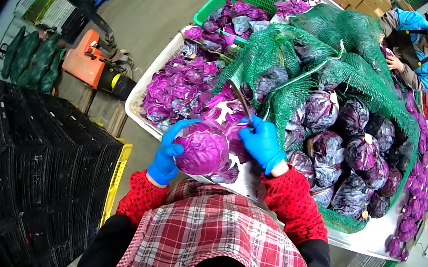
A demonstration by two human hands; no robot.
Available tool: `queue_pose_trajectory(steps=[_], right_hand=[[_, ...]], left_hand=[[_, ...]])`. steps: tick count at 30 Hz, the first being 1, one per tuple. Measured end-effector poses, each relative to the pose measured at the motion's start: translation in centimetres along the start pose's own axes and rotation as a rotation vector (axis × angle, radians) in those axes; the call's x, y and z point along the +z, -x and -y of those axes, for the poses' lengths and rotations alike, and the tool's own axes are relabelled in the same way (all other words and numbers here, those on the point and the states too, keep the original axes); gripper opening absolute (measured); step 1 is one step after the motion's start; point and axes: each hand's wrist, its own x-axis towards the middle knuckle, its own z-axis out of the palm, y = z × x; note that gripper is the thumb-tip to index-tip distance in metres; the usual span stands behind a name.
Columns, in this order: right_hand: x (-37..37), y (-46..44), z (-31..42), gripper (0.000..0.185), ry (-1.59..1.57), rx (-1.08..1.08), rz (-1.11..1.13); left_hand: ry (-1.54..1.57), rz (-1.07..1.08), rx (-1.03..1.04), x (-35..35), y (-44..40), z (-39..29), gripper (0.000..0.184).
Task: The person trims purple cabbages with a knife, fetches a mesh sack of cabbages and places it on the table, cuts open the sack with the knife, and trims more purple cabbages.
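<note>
A peeled red cabbage (202,148) rests in my left hand (164,155), its blue-gloved fingers curled around the left side. My right hand (263,144), also in a blue glove, grips a knife (242,102) whose blade points up and away from me. Loose purple leaves (230,130) lie between the two hands at the table edge. To the right, a green mesh sack (352,68) spreads over the white table (360,236), with many unpeeled cabbages (325,151) showing at its opening.
A white crate (137,93) of trimmed leaves stands to the left, with a green crate (204,10) of leaves beyond. Peeled cabbages (416,208) line the table's right side. A co-worker (422,50) stands at the far right. Black crates (31,163) and an orange pallet jack (84,60) are left.
</note>
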Motion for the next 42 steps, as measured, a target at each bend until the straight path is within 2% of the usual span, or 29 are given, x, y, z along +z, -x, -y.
queue_pose_trajectory(steps=[2, 3, 4, 6, 7, 8, 10, 11, 12, 13, 15, 18, 20, 22, 24, 25, 26, 27, 28, 29, 33, 37, 38, 40, 42], right_hand=[[-1.7, -0.2, 0.2, 0.027, 0.155, 0.050, 0.047], [-1.9, 0.6, 1.1, 0.028, 0.005, -0.132, -0.031], [-2.2, 1.0, 2.2, 0.030, -0.240, -0.179, 0.069], [-3.2, 1.7, 5.2, 0.032, -0.113, -0.506, 0.149], [-3.6, 1.8, 6.2, 0.029, -0.047, -0.586, 0.210], [-3.5, 1.7, 6.2, 0.029, -0.049, -0.583, 0.204], [-3.6, 1.3, 6.2, 0.026, 0.072, -0.601, 0.343], [-3.5, 1.2, 6.0, 0.022, 0.011, -0.640, 0.295], [-3.3, 1.2, 5.8, 0.020, 0.008, -0.706, 0.282], [-3.6, 1.3, 6.2, 0.020, 0.019, -0.677, 0.296], [-3.8, 1.8, 6.4, 0.018, 0.120, -0.644, 0.315], [-2.2, 2.2, 5.0, 0.017, 0.283, -0.629, 0.281], [-2.3, 2.1, 4.7, 0.016, 0.267, -0.618, 0.285], [-2.5, 1.4, 3.1, 0.015, 0.274, -0.556, 0.090], [-2.8, 0.4, 1.7, 0.015, 0.231, -0.504, -0.007], [-3.0, 0.0, 1.3, 0.014, 0.348, -0.530, -0.059], [-2.8, 0.1, 1.7, 0.015, 0.316, -0.556, -0.106], [-3.2, 1.0, 4.1, 0.020, 0.125, -0.535, 0.003], [-3.4, 2.3, 6.4, 0.026, -0.051, -0.546, 0.150], [-3.1, 3.0, 6.7, 0.028, 0.006, -0.564, 0.243], [-3.0, 2.8, 5.7, 0.030, 0.155, -0.609, 0.411], [-3.0, 2.6, 5.5, 0.028, 0.106, -0.574, 0.501], [-3.2, 2.5, 5.4, 0.029, 0.160, -0.600, 0.615], [-3.9, 2.7, 6.5, 0.030, 0.245, -0.550, 0.617], [-3.6, 2.4, 5.7, 0.029, 0.203, -0.543, 0.647]], left_hand=[[0.005, 0.042, -0.005, 0.0, -0.2, -0.9, 0.085], [0.020, 0.077, -0.020, 0.1, -0.1, -1.3, 0.084], [0.025, 0.061, -0.030, 0.1, 0.1, -1.5, 0.084], [-0.089, 0.160, -0.114, -0.1, -0.4, -2.3, 0.085], [-0.125, 0.174, -0.133, 0.3, -0.5, -2.5, 0.084], [-0.128, 0.180, -0.137, 0.2, -0.6, -2.6, 0.084], [-0.261, 0.246, -0.112, -0.1, -0.7, -2.8, 0.087], [-0.415, 0.244, -0.038, 0.1, -0.5, -3.2, 0.085], [-0.434, 0.239, -0.045, -0.3, -0.4, -2.6, 0.087], [-0.464, 0.237, -0.011, -0.9, -0.5, -2.1, 0.087], [-0.340, 0.242, -0.118, -0.4, -0.4, -2.3, 0.081], [-0.294, 0.227, -0.170, -1.4, -0.5, -1.1, 0.067], [-0.283, 0.206, -0.199, -1.4, -0.3, -1.1, 0.067], [-0.274, 0.232, -0.214, -0.9, -0.2, -2.3, 0.069], [-0.313, 0.299, -0.175, -0.6, -0.1, -3.1, 0.082], [-0.325, 0.290, -0.115, -0.1, -0.2, -3.3, 0.081], [-0.376, 0.293, -0.151, -1.0, -0.5, -3.1, 0.079], [-0.487, 0.343, -0.102, -1.0, -0.9, -3.4, 0.077], [-0.424, 0.283, -0.166, -0.3, -0.5, -3.6, 0.073], [-0.342, 0.269, -0.267, -0.2, -0.4, -3.5, 0.072], [-0.302, 0.329, -0.305, -0.1, -0.7, -2.8, 0.074], [-0.404, 0.390, -0.269, -0.7, 0.6, -2.6, 0.068], [-0.467, 0.402, -0.254, -0.8, 0.1, -2.5, 0.066], [-0.433, 0.419, -0.205, -1.1, 0.1, -2.2, 0.053], [-0.385, 0.397, -0.250, -0.9, 0.1, -2.5, 0.051]])
